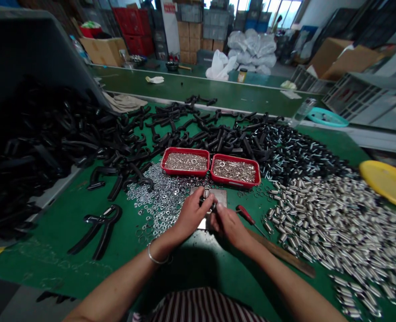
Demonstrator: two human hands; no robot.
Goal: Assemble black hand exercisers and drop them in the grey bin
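Over a small metal plate (221, 197) my two hands meet. My left hand (191, 211) is closed, with a metal coil spring (206, 192) showing between thumb and forefinger. A small dark part (212, 206) sits between the fingertips of both hands, mostly covered. My right hand (230, 225) is closed too, its fingers pressed together against that part; what they grip is hidden. To the right lies a red-handled screwdriver (245, 214). Loose metal nuts (164, 201) spread out by my left hand. A black plier-shaped tool with a spring (99, 228) rests further left.
Two red trays (185, 172) (235, 182) of small metal pins stand beyond my hands. Springs (332, 223) are heaped right, near a wooden strip (290, 257) and yellow lid (387, 183). Black handle parts (171, 120) cover the back; a big tilted bin (47, 44) stands left.
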